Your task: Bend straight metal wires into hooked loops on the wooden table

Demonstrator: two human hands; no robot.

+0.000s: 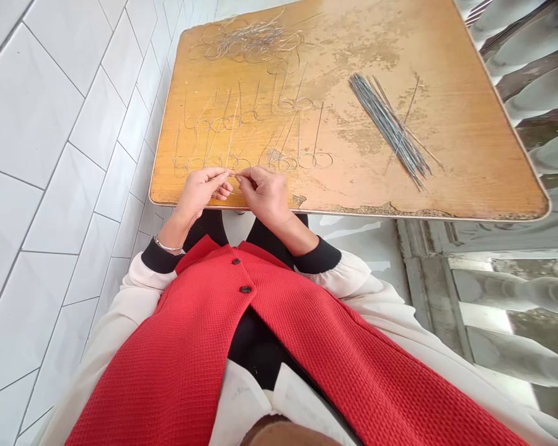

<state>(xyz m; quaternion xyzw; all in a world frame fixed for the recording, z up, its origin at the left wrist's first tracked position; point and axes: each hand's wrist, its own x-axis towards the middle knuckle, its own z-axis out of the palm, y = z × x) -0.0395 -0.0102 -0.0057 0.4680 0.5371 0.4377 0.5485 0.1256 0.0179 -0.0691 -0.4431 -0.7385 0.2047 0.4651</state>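
Observation:
Close together over the table's near edge, my left hand (205, 191) and my right hand (266, 193) both pinch a thin wire (232, 174) between thumb and fingers. Only a short bit of it shows between the fingertips, so its full shape is hidden. Just beyond my hands lie rows of wires bent into loops with straight tails (314, 158). A bundle of straight grey wires (388, 130) rests to the right, with a few loose ones crossing it.
The worn wooden table (469, 124) has a chipped front edge. A tangled heap of looped wires (253, 40) sits at its far left. White wall tiles (51, 186) run close along the left, and a pale balustrade (530, 93) stands on the right.

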